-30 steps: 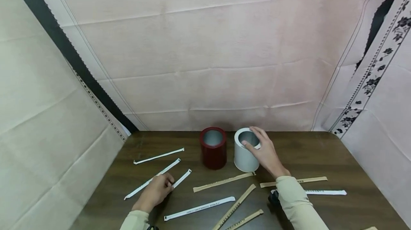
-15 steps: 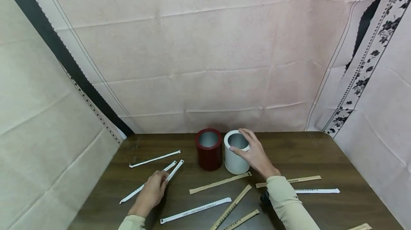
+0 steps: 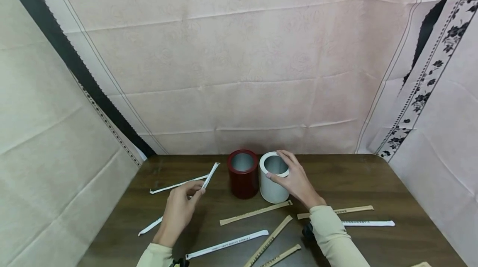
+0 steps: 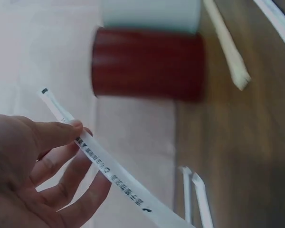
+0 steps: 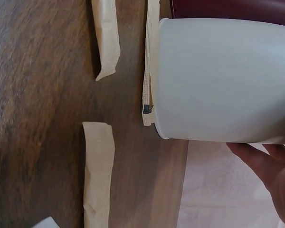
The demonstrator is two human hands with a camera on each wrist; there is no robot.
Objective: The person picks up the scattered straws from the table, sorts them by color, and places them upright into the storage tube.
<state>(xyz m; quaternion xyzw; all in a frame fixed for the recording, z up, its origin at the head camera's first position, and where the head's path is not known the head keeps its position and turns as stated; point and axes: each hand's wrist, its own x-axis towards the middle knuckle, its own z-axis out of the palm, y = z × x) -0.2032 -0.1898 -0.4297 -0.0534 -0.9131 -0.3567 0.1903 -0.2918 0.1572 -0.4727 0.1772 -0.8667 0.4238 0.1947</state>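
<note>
In the head view my left hand (image 3: 176,213) pinches a narrow white paper packet (image 3: 210,175) between thumb and fingers, raised over the left side of the table. Dark printed lettering runs along this packet (image 4: 109,173) in the left wrist view. My right hand (image 3: 296,182) holds the white cylindrical cup (image 3: 271,190) at its rim, thumb on the near side and fingers on the far side. Right beside it stands a dark red cup (image 3: 243,184) of the same shape. Both cups stand upright with open tops, and their grey insides show.
Two more white packets lie at left, one white packet (image 3: 228,244) in front and another (image 3: 369,223) at right. Several tan packets (image 3: 269,240) are spread over the brown table (image 3: 336,171). A pale cloth (image 3: 239,72) hangs behind the table.
My left hand has picked up a white packet from the table and lifted it forward, its tip now near the red cup. My right hand stays at the white cup; the head view shifted slightly.
</note>
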